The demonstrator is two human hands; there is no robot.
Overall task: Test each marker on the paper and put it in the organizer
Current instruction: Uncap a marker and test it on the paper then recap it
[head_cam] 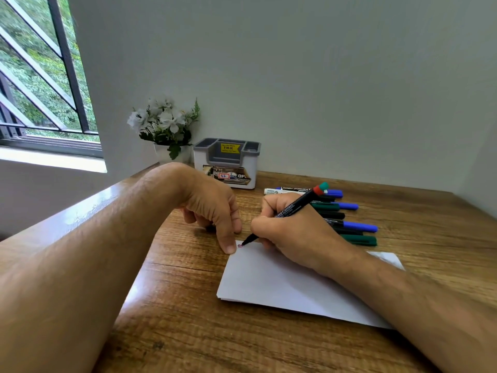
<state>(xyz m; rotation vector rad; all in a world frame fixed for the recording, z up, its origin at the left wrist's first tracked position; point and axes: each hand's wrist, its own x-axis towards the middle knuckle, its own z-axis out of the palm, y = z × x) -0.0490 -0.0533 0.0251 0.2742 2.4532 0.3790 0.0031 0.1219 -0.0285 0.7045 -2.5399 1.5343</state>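
1. Your right hand, right of frame centre, pinches a black-barrelled marker between thumb and curled fingers. Its tip touches the upper-left corner of the paper, beside a small red mark. The marker's raised end shows a red band and a green tip.
2. Your left hand, at frame centre, has its fingers bent downward and holds nothing; one fingertip presses the paper's upper-left corner.
3. Legible writing: "FABER-CASTELL" along the held marker's barrel; a yellow sticker reading "49.00" and a boxed "42" on the organizer.
4. The organizer, white with a grey insert, stands on the surface above centre, against the wall.
5. Spare markers lie in a row behind your right hand: three blue caps and at least two green are visible; the hand hides part of the row, so I cannot tell the total.
6. One pot of white flowers stands just left of the organizer.
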